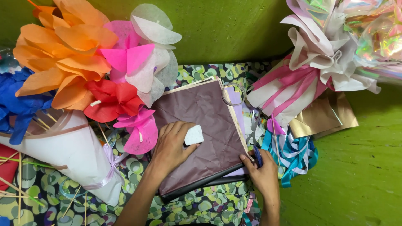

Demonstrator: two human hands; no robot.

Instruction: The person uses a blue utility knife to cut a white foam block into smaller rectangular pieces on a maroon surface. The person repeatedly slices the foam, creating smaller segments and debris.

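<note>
Standing over this craft setup, and nearest to me the patterned green cloth (pixel 201 205) covers the floor, with thin wooden sticks (pixel 19 184) scattered at the near left. On it lies a stack of sheets, the top one a crinkled mauve paper sheet (pixel 209 125) over a dark folder edge (pixel 201 184).

The left hand (pixel 171 146) rests flat on the mauve sheet, fingers curled over a small white block (pixel 194 135), maybe a sponge or eraser; thumb and fingers are closed on it, pressing it to the paper. The right hand (pixel 261 171) sits at the near right corner of the stack, pinched shut on something slim and dark blue (pixel 257 155), possibly scissors or a pen; I can't tell which.

My read: this looks like smoothing or wiping the top sheet while the other hand steadies the corner. Any next stroke would want the block kept flat and the corner pinned so the thin paper doesn't bunch.

Just right of the stack is a tangle of teal and white ribbons (pixel 293 155), with gold paper (pixel 322 117) beyond. A wire ring (pixel 233 94) lies on the far edge of the sheets. Left, a white paper cone (pixel 71 155) holds big paper flowers, orange (pixel 67 46), pink (pixel 125 56) and red (pixel 111 100). Far right there's a white and pink wrapped bouquet (pixel 310 71) against the green wall (pixel 226 29).
</note>
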